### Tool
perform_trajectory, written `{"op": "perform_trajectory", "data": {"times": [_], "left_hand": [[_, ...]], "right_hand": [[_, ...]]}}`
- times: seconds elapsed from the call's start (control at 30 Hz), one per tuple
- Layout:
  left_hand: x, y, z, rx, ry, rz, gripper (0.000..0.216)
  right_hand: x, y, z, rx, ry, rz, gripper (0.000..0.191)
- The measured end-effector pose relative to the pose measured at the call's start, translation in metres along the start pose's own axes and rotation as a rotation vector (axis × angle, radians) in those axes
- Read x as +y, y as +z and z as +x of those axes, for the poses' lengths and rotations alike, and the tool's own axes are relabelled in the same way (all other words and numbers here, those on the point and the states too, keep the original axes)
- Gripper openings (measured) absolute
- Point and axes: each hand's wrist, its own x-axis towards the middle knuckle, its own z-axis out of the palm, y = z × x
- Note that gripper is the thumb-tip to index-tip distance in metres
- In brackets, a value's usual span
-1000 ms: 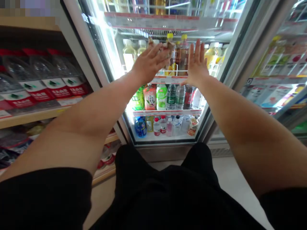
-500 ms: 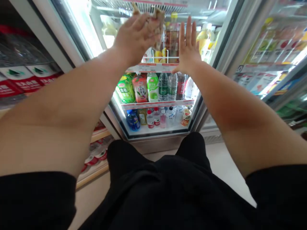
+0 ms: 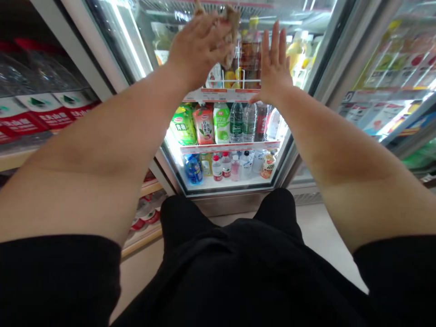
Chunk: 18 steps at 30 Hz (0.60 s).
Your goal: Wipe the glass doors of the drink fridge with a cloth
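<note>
My left hand [image 3: 199, 50] presses a crumpled brownish cloth [image 3: 232, 27] at the upper part of the fridge's glass door [image 3: 235, 188]. The fingers lie over the cloth, and part of it pokes out above and to the right of them. To its right, my right hand [image 3: 275, 68] is raised with fingers stretched out, palm toward the glass, holding nothing. Behind the glass, near both hands, stand bottles of dark amber drink [image 3: 251, 50] on the upper shelf.
Lower fridge shelves hold a green drink bottle [image 3: 184, 125], clear water bottles [image 3: 236, 122] and a blue bottle [image 3: 193, 170]. Red-labelled water packs [image 3: 37, 111] fill the rack at left. Another glass-doored fridge [image 3: 384, 81] stands at right. My knees are close to the fridge base [image 3: 226, 206].
The view has turned slightly, so the fridge and both arms appear a little further right. The cloth stays under my left hand, and my right hand keeps its spread shape.
</note>
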Motion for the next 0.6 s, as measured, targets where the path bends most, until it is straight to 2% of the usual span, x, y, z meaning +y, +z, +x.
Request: {"op": "perform_trajectory", "data": {"times": [0.1,0.2,0.27,0.33,0.4,0.43,0.53,0.6], "left_hand": [[-0.026,-0.001,0.009,0.158,-0.233,-0.003,0.062],[-0.028,0.016,0.007,0.225,-0.365,0.013,0.064],[-0.012,0.028,0.0,0.173,-0.297,-0.001,0.057],[0.003,0.032,-0.007,0.071,-0.155,-0.035,0.054],[0.005,0.029,-0.01,-0.011,-0.077,-0.041,0.051],[-0.002,0.025,-0.008,-0.008,-0.099,-0.035,0.051],[-0.035,0.023,0.001,0.145,-0.225,-0.027,0.052],[-0.05,0.032,0.004,0.283,-0.261,-0.023,0.056]], "right_hand": [[0.005,0.003,0.003,0.002,-0.014,0.019,0.156],[0.01,0.003,0.005,-0.011,-0.058,0.031,0.157],[0.011,0.003,0.004,-0.004,-0.073,-0.008,0.154],[0.009,0.004,0.003,0.022,-0.072,-0.079,0.153],[0.008,0.006,0.001,0.041,-0.05,-0.14,0.154],[0.007,0.007,0.001,0.041,-0.042,-0.154,0.154],[0.008,0.01,0.002,0.05,-0.044,-0.157,0.154],[0.01,0.011,0.003,0.066,-0.058,-0.147,0.153]]}}
